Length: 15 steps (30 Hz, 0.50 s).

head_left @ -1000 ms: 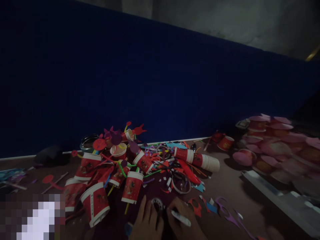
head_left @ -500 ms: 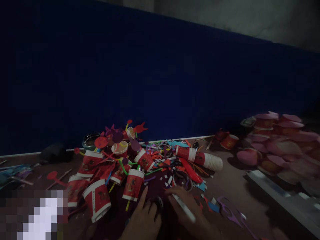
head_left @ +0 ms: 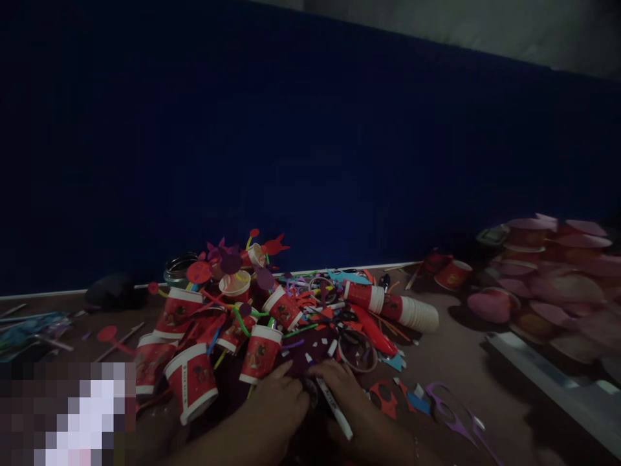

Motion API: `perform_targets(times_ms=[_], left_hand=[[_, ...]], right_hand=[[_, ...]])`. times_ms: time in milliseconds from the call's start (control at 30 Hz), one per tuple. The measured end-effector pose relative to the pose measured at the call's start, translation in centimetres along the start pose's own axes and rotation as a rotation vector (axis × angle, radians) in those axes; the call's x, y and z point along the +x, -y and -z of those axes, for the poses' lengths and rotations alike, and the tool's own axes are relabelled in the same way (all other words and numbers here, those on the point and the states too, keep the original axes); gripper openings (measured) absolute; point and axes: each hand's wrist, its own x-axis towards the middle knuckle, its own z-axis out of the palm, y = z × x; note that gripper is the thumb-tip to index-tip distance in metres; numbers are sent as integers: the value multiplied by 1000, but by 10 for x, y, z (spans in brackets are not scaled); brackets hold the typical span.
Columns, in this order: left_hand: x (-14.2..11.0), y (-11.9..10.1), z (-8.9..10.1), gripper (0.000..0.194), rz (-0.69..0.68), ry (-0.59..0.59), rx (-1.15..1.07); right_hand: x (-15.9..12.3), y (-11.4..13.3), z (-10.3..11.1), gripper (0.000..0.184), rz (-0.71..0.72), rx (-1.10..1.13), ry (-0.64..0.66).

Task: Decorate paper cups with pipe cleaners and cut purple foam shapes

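A person's two hands are working close together at the near edge of a dim, cluttered desk (head_left: 456, 362). Far to the left of them, loose sticks and paper scraps (head_left: 33, 327) are lying in shadow. Nearer, just left of the left hand (head_left: 279, 398), red-and-white paper cups (head_left: 191, 382) are lying tumbled in a heap, with coloured straws (head_left: 240, 323) and paper cut-outs poking out among them. The left hand is resting palm down, fingers bent over a small round object that is too dark to identify. The right hand (head_left: 347, 395), touching the left, is gripping a white marker pen (head_left: 334, 408), its tip pointing away from the person toward the pile. Just beyond the right hand a clear tape ring (head_left: 358, 353) is lying flat, and behind it a sleeve of stacked cups (head_left: 391, 305) is lying on its side. To the right of the hands, purple cut-outs (head_left: 449, 411) are scattered, and well apart, pink-lidded cups (head_left: 533, 272) are crowding the far right.
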Motion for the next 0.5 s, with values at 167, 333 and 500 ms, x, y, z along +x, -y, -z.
perform_targets(times_ms=[167, 333, 500], left_hand=[[11, 5, 50, 21, 257, 123, -48], [28, 8, 58, 25, 216, 195, -42], [37, 11, 49, 21, 172, 248, -31]], right_hand=[[-3, -1, 0, 70, 26, -59, -49], [-3, -1, 0, 65, 74, -106, -94], [1, 7, 6, 67, 15, -98, -72]])
